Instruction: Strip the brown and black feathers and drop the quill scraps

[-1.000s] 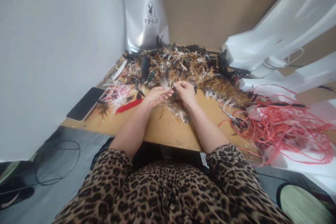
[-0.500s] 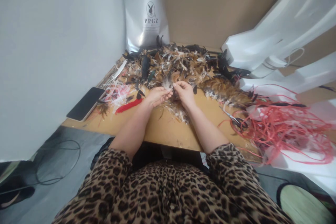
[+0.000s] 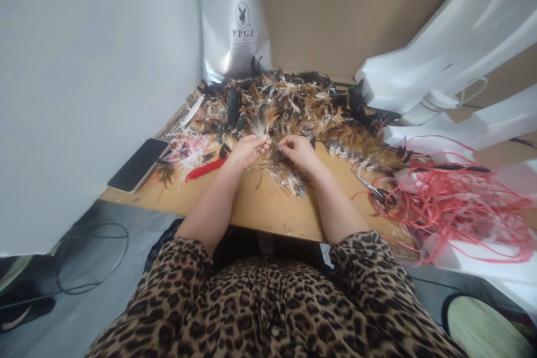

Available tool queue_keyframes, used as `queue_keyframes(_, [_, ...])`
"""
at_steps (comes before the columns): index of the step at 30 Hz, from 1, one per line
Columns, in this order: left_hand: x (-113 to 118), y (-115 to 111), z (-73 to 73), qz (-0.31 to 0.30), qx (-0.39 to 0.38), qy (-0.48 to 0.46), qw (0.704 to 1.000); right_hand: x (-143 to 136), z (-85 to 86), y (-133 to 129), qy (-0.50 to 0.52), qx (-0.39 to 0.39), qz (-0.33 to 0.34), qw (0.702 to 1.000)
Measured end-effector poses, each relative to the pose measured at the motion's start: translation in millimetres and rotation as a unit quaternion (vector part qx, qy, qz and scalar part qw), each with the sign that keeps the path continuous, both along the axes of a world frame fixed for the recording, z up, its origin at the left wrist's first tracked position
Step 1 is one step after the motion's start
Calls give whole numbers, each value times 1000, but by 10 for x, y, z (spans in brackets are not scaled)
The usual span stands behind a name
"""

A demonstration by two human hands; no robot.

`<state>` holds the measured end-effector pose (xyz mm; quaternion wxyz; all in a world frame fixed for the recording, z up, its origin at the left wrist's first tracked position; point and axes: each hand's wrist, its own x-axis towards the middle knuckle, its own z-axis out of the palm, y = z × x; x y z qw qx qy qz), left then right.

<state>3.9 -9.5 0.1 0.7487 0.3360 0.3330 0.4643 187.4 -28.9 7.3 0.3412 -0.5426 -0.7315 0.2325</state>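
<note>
My left hand [image 3: 250, 151] is closed in a pinch on the base of a pale, fluffy feather [image 3: 263, 125], whose tip points away from me. To its right, my right hand [image 3: 297, 151] has thumb and fingertips pressed together, a small gap from the left. Whatever sits in that pinch is too small to make out. Both hands hover at the near edge of a big heap of brown, black and white feathers [image 3: 289, 98]. Below them, loose feather scraps [image 3: 289, 179] lie on the wooden table [image 3: 260, 210].
A phone [image 3: 138, 165] and a red strip [image 3: 205, 169] lie at the left. Scissors [image 3: 373, 187] rest at the right beside tangled pink ribbon [image 3: 453, 196]. Behind the heap stands a silver bag [image 3: 235, 17]. White foam sheets [image 3: 419, 56] are at the right.
My hands have drawn apart: the left moved slightly left with the feather, the right slightly right. The table's contents look the same.
</note>
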Motion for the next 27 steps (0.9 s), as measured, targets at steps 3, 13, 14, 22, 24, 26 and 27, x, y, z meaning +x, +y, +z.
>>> queue_keyframes(3, [4, -6, 8, -1, -11, 6, 1000, -64, 11, -18, 55, 6, 3, 998])
queue_keyframes(13, [36, -48, 32, -28, -15, 12, 999, -240, 47, -61, 213, -38, 1, 976])
queue_keyframes(14, [36, -49, 33, -25, -15, 12, 1000, -250, 53, -64, 248, -65, -2, 966])
queue_keyframes(22, [30, -56, 25, -35, 3, 19, 999, -277, 16, -25, 440, -199, -9, 876])
queue_keyframes(24, [28, -57, 23, -36, 9, 20, 999, -274, 20, -27, 447, -196, -4, 873])
queue_keyframes(26, [25, -54, 23, -38, 9, 20, 999, -261, 41, -34, 445, -192, 0, 875])
queue_keyframes(27, [23, -53, 24, -39, 8, 20, 999, -250, 56, -37, 444, -188, -1, 876])
